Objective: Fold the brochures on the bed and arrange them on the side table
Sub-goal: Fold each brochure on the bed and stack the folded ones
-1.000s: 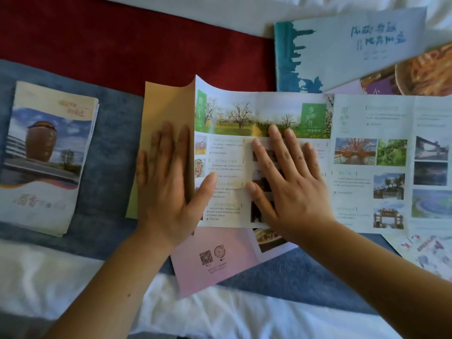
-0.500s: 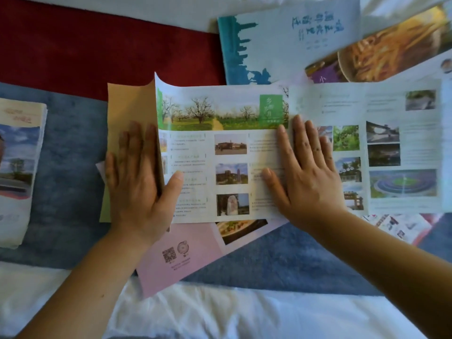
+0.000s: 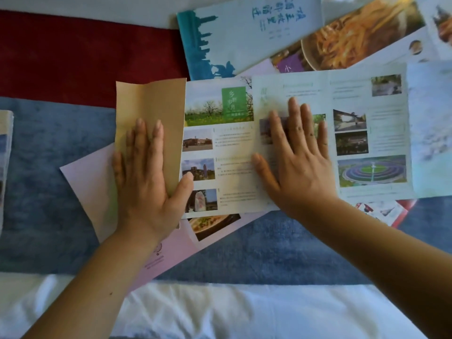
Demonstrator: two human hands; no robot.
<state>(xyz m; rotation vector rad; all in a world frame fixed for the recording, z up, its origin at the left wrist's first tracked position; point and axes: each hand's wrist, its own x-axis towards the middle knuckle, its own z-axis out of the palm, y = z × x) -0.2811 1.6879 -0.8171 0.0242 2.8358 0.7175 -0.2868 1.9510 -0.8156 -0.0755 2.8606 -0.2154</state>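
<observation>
A long photo brochure (image 3: 349, 140) lies unfolded across the bed, its tan left panel (image 3: 156, 104) folded over flat. My left hand (image 3: 146, 177) presses palm down on that tan panel, fingers spread. My right hand (image 3: 298, 162) lies flat on the middle panels, fingers apart. A pink brochure (image 3: 90, 182) lies under it, sticking out at the lower left. A blue-and-white brochure (image 3: 244, 33) and one with a noodle photo (image 3: 354, 37) lie at the top right.
A stack of folded brochures (image 3: 5, 162) shows at the left edge. The bed has a blue runner (image 3: 49, 192), a dark red band (image 3: 73, 55) behind it and white sheets (image 3: 220, 311) in front. Another printed leaflet (image 3: 381, 211) peeks out at the lower right.
The tan panel has been pressed flat over the brochure's left end. My right hand slid rightward along the brochure. The view shifted right, so the folded stack is nearly out of frame.
</observation>
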